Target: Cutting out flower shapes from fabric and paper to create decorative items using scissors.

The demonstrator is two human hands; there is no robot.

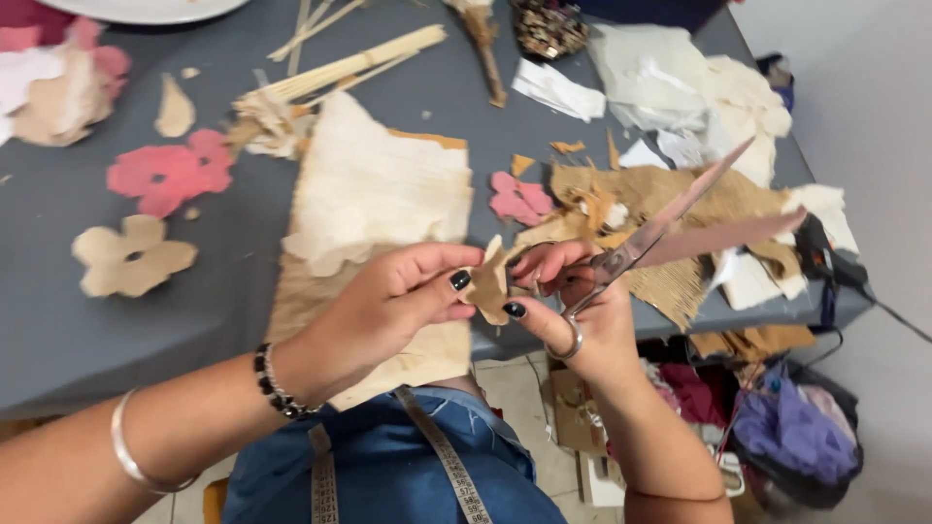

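Both forearms enter from bottom edge, converging at frame ctr. Left hand [388, 301]: wrist bent inward, palm down, thumb and index pinched together at the tips, remaining fingers curled just behind. Right hand [582, 311]: fingers flexed, thumb tip meeting left thumb tip, knuckles toward camera. Fingertips of both hands touching or nrly so. Nails dark on both.

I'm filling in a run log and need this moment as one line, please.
left hand: pinches tan cutout | right hand: holds scissors, blades open | grey table: pink flower, tan flower
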